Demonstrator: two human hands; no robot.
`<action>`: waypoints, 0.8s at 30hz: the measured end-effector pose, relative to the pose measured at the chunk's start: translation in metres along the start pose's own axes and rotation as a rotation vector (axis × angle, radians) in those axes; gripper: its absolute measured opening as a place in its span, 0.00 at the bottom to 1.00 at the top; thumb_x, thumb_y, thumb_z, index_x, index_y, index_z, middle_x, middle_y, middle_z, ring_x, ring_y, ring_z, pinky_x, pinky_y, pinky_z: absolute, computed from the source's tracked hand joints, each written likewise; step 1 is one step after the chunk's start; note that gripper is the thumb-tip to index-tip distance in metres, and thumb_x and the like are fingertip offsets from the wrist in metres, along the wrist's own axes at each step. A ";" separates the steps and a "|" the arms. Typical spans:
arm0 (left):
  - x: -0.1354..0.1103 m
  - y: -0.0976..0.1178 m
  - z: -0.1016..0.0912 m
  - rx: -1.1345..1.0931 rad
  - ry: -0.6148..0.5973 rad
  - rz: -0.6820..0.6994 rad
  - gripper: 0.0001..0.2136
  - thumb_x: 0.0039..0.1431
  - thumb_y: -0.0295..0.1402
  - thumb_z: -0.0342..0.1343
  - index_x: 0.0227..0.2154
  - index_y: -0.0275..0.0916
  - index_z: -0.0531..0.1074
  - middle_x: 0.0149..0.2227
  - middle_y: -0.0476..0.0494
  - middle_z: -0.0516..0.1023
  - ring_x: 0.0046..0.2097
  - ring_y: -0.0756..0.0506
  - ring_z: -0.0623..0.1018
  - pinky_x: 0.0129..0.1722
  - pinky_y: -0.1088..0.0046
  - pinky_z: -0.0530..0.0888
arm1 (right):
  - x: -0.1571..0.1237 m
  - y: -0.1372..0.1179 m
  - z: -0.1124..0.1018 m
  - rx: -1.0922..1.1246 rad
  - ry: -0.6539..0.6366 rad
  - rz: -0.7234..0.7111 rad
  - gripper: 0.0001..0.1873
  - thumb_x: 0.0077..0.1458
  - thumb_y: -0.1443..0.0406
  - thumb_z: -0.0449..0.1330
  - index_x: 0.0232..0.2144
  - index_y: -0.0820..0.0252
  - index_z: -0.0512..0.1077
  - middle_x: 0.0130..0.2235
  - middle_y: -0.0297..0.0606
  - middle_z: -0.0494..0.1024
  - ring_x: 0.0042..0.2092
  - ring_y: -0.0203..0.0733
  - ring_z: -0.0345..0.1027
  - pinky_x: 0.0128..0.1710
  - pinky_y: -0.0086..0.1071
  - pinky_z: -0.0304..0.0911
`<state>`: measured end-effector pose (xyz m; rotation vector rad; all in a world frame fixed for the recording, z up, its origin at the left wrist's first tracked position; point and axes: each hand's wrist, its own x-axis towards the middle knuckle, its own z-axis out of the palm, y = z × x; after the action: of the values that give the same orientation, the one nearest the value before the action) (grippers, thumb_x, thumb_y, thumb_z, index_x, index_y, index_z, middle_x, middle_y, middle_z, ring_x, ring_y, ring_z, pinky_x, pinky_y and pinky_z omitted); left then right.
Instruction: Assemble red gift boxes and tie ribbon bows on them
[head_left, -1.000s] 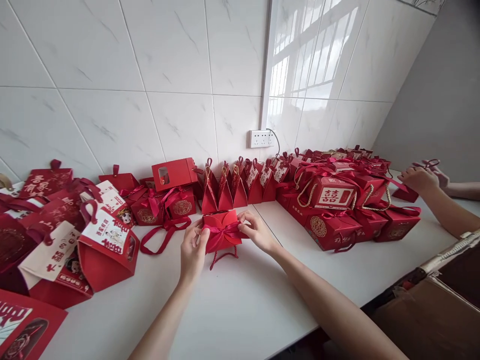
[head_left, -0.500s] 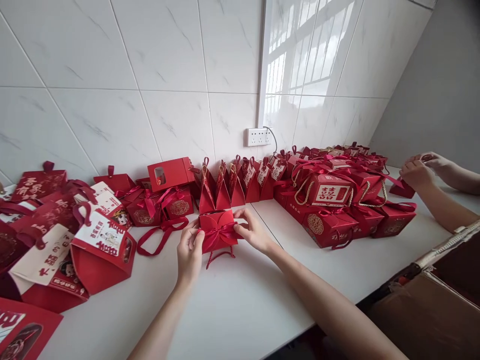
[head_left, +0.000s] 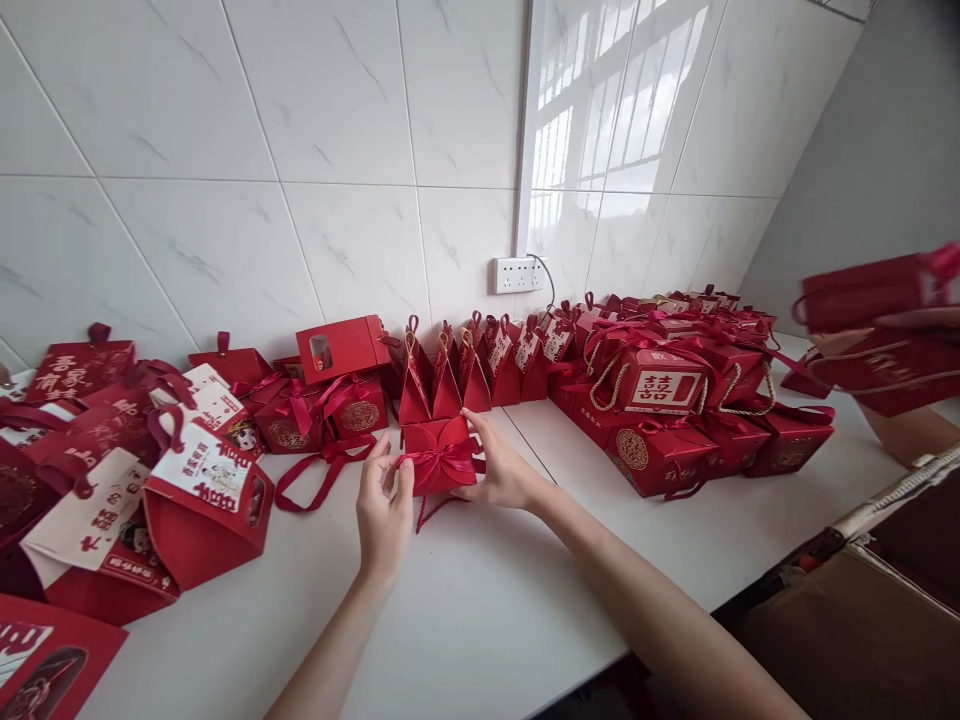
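Note:
A small red gift box (head_left: 444,438) with a ribbon bow (head_left: 442,468) across its top rests on the white table between my hands. My left hand (head_left: 386,500) grips its left side, thumb at the front corner. From the right, my right hand (head_left: 501,465) holds the other side with fingers and thumb spread around the edge. A red cord handle (head_left: 435,510) sticks out from the box's near side. Right behind it stands a row of pointed red boxes (head_left: 442,385).
Red boxes with white printed flaps (head_left: 206,490) crowd the left. Stacked gift boxes with rope handles (head_left: 664,380) fill the right. At far right a co-worker's arm carries blurred red boxes (head_left: 870,310). A cardboard carton (head_left: 840,620) stands by the table edge; a power socket (head_left: 517,275) is on the wall.
My hands have moved from the ends of the bow to the box's sides, and the bow looks fuller. At right, red boxes have come into view over the co-worker's arm.

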<state>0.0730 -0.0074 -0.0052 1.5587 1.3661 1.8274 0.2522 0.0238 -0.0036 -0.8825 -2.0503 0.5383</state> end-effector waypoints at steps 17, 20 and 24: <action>-0.014 0.011 -0.002 0.299 -0.032 0.830 0.04 0.55 0.25 0.58 0.32 0.39 0.72 0.29 0.49 0.62 0.31 0.51 0.66 0.26 0.79 0.68 | -0.004 -0.006 0.010 0.085 0.154 -0.064 0.50 0.44 0.58 0.67 0.62 0.45 0.42 0.59 0.49 0.51 0.56 0.53 0.59 0.40 0.46 0.74; -0.013 0.012 -0.002 0.266 -0.036 0.818 0.04 0.55 0.25 0.58 0.32 0.39 0.72 0.29 0.49 0.62 0.31 0.52 0.67 0.26 0.79 0.68 | -0.004 -0.007 0.010 0.092 0.149 -0.055 0.50 0.44 0.59 0.67 0.62 0.45 0.42 0.60 0.49 0.51 0.54 0.52 0.62 0.40 0.46 0.74; -0.014 0.012 -0.004 0.195 -0.035 0.712 0.03 0.55 0.26 0.58 0.31 0.40 0.72 0.29 0.50 0.63 0.30 0.52 0.67 0.27 0.78 0.68 | -0.005 -0.009 0.008 0.085 0.144 -0.038 0.49 0.44 0.63 0.65 0.62 0.46 0.41 0.60 0.49 0.51 0.54 0.51 0.62 0.41 0.46 0.73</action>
<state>0.0776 -0.0251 -0.0024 2.3922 1.0660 2.0601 0.2438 0.0139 -0.0052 -0.8074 -1.8965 0.5226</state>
